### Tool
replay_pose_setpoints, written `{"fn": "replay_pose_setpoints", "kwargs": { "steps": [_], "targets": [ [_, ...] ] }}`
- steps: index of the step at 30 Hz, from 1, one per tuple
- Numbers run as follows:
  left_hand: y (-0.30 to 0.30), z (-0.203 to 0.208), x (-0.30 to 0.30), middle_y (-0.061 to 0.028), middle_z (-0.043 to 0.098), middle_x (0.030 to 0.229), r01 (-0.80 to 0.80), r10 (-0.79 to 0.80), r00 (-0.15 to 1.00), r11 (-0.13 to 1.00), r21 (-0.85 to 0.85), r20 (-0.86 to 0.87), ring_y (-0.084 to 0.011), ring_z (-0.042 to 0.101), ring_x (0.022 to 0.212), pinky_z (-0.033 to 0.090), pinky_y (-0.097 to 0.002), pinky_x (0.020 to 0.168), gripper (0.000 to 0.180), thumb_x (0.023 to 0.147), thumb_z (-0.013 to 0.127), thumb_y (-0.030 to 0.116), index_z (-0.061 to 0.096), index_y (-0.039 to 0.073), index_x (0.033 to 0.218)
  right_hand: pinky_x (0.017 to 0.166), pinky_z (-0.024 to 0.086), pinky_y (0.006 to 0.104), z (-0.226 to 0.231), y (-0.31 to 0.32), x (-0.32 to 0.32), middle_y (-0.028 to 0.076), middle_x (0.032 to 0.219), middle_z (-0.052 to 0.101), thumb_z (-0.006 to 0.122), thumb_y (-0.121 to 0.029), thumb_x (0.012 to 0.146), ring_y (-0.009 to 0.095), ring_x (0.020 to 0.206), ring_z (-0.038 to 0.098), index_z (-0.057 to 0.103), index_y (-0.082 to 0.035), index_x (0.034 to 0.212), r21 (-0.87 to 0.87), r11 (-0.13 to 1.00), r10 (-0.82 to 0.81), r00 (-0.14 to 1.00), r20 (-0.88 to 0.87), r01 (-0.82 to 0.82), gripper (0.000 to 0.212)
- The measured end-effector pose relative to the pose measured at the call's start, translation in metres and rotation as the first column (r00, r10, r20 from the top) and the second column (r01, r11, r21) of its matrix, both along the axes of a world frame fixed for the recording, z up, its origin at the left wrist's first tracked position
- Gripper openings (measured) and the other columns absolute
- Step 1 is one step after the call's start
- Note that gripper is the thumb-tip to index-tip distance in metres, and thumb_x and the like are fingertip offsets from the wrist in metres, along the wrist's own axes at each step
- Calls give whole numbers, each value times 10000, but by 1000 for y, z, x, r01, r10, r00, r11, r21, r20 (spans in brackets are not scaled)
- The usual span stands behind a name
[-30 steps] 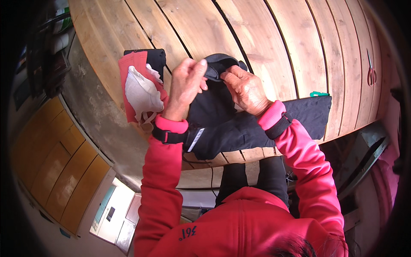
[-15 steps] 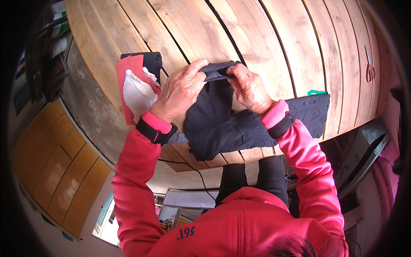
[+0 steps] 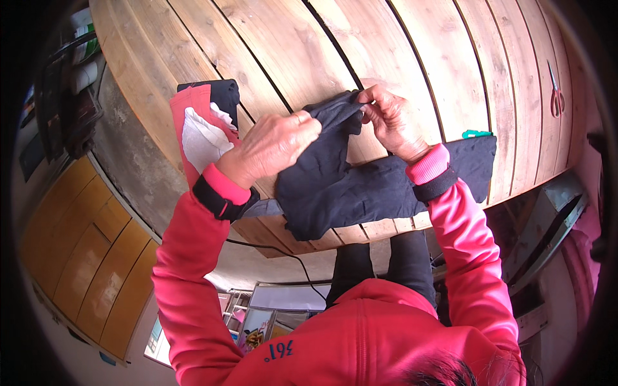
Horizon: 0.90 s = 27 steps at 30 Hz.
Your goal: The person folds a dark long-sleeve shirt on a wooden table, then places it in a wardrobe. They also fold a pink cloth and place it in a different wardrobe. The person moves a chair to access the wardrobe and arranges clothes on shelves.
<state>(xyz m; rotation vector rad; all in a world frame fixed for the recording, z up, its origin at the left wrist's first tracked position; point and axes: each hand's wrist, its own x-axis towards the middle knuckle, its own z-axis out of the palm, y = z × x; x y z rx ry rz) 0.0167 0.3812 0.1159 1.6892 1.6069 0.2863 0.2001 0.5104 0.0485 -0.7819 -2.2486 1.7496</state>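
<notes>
A dark cloth point(image 3: 315, 186), garment-like in shape, lies along the near edge of the slatted wooden table point(image 3: 438, 64), one long part running off to the right. Its far end is raised off the boards between my hands. My right hand point(image 3: 396, 122) pinches a corner of that end between thumb and fingers. On the other side, my left hand point(image 3: 273, 143) is closed with curled fingers at the cloth's left edge; its fingertips are partly hidden. Left of that hand lies a red cloth point(image 3: 187, 122) with a white cloth point(image 3: 203, 141) on it, over a folded dark cloth point(image 3: 225, 96).
Red-handled scissors point(image 3: 556, 100) lie at the table's far right. A small green object point(image 3: 476, 134) sits by the dark cloth's right end. Below the table edge hangs a black cord point(image 3: 283, 249). A yellow-brown wooden panel point(image 3: 90, 257) stands at the lower left.
My left hand has turned and moved slightly down, its fingers now curled. My right hand has shifted a little right, drawing the cloth's raised end into a pointed corner.
</notes>
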Motion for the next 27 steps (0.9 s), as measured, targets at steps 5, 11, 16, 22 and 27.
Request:
{"fn": "replay_pose_setpoints", "kwargs": {
  "steps": [5, 11, 16, 22, 27],
  "targets": [
    [1, -11, 1, -171, 515, 848, -109, 109, 992, 994, -1, 61, -352, 544, 776, 445, -386, 634, 185, 750, 601, 24, 553, -8, 926, 605, 431, 343, 6, -3, 4, 137, 781, 517, 583, -51, 759, 333, 706, 519, 557, -52, 918, -215, 975, 68, 998, 17, -63, 162],
    [4, -16, 3, -173, 480, 842, -19, 20, 991, 1000, -10, 133, -345, 520, 759, 427, -395, 644, 120, 736, 610, 29, 545, -30, 817, 709, 443, 361, 11, -3, -1, 101, 848, 495, 628, -107, 737, 288, 817, 514, 590, -39, 871, 272, 830, 472, 873, 123, -487, 155],
    [6, -15, 4, -171, 470, 875, 92, -100, 989, 993, -69, -112, -339, 511, 793, 415, -407, 685, 179, 747, 609, 76, 503, -41, 662, 765, 442, 370, 12, -5, -3, 109, 977, 497, 640, -142, 721, 283, 894, 514, 596, -34, 814, 338, 760, 458, 826, 328, -555, 149],
    [12, -11, -6, -198, 522, 1026, -74, 100, 976, 988, 138, -195, -311, 528, 914, 412, -418, 805, 225, 760, 615, 175, 585, -39, 698, 814, 439, 381, 7, 3, -3, 151, 1158, 492, 630, -155, 734, 323, 1022, 495, 635, -28, 791, 237, 932, 241, 958, 155, -273, 139],
    [17, -6, -11, -205, 560, 913, -127, 154, 972, 980, 156, -176, -321, 549, 857, 436, -393, 765, 206, 764, 618, 140, 573, -45, 685, 754, 459, 352, 2, 8, -1, 152, 1024, 555, 615, -149, 773, 299, 901, 561, 620, -9, 754, 163, 968, 183, 981, 58, -191, 141]
  ]
}}
